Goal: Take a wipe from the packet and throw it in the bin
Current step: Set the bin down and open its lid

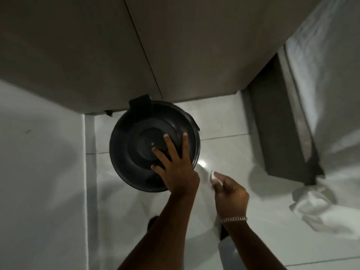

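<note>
Where bin [124, 145] waits, wipe [214, 175] pinched.

The bin [136, 152] mouth stays blocked by its closed lid (left hand [175, 170] spread on it); floor [224, 125] rightward lies open.

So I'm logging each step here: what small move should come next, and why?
Probably lift the lid with the left hand, whose fingers are spread on top of it. The bin looks closed, and the right hand holds the wipe just beside it, so it has nowhere to drop yet.
</note>
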